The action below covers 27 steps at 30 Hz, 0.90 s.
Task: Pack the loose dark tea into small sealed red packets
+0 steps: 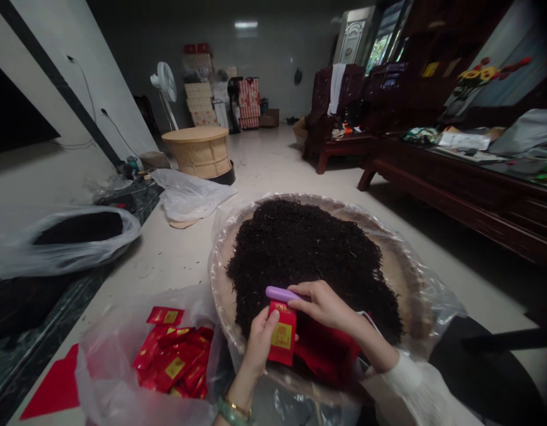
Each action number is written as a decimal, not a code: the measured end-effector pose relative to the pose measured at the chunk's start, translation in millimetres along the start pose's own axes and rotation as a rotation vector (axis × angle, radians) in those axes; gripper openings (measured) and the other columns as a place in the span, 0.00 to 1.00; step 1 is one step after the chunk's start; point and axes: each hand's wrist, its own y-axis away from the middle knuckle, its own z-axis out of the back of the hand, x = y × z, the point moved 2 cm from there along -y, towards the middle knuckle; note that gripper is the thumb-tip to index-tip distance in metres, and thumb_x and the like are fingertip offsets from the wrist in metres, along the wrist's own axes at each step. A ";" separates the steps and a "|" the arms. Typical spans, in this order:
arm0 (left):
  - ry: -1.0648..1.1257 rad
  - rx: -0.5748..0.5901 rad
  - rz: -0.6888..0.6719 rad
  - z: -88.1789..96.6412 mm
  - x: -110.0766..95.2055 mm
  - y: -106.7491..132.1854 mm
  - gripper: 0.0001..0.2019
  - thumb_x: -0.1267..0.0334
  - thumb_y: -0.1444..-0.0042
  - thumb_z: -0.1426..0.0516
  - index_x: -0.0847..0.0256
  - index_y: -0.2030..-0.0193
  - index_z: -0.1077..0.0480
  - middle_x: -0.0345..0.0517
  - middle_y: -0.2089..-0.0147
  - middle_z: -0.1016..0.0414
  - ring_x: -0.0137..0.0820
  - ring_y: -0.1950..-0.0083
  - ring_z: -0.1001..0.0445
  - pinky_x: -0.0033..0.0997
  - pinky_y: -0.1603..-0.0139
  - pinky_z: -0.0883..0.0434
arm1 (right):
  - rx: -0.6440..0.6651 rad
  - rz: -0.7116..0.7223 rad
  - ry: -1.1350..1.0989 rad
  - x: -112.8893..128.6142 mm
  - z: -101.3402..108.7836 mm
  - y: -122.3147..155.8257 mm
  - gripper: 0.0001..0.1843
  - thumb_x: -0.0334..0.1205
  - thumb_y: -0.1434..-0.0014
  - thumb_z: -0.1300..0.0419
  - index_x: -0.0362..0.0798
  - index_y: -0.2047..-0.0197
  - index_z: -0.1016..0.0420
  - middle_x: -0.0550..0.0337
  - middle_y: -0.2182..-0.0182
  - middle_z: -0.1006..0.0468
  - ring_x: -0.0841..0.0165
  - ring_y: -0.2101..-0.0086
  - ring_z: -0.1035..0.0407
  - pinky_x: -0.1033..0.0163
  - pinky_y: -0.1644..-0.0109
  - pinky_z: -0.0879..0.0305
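Observation:
My left hand [261, 340] grips a small red and gold packet [282, 334], held upright at the near edge of a round tray [220, 284]. My right hand [322, 305] pinches a purple scoop [280, 293] just above the packet's top. The tray is lined with clear plastic and heaped with dark loose tea leaves [304, 254]. More red packets [327, 352] lie under my right wrist on the tray's near side.
A clear plastic bag [105, 367] at lower left holds several filled red packets [176, 361]. Another bag of dark tea [73, 234] sits on the left. A round wooden stool [200, 148], a fan [166, 83] and dark wooden furniture [455, 183] stand beyond.

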 end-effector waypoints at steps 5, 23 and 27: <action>-0.054 0.010 0.000 3.7 1.5 -2.3 0.32 0.41 0.59 0.34 0.65 0.55 0.30 0.47 0.67 0.20 0.38 0.72 0.19 0.33 0.70 0.23 | -0.014 -0.033 -0.024 -4.8 0.1 1.6 0.17 0.48 0.41 0.41 0.47 0.56 0.19 0.56 0.64 0.17 0.62 0.67 0.27 0.64 0.62 0.36; -0.057 -0.088 -0.206 1.3 -23.5 -7.2 0.24 0.45 0.55 0.35 0.63 0.61 0.26 0.50 0.61 0.19 0.41 0.57 0.22 0.33 0.57 0.27 | 0.091 0.004 -0.018 10.4 -0.6 5.0 0.16 0.45 0.40 0.42 0.48 0.54 0.19 0.56 0.63 0.16 0.61 0.66 0.25 0.65 0.65 0.38; -0.051 -0.117 -0.213 0.6 -19.7 -6.6 0.22 0.45 0.54 0.35 0.63 0.62 0.26 0.46 0.66 0.20 0.35 0.66 0.23 0.29 0.64 0.29 | 0.101 -0.041 -0.022 10.2 -2.0 4.8 0.14 0.41 0.42 0.41 0.48 0.55 0.19 0.56 0.62 0.17 0.61 0.65 0.25 0.64 0.63 0.37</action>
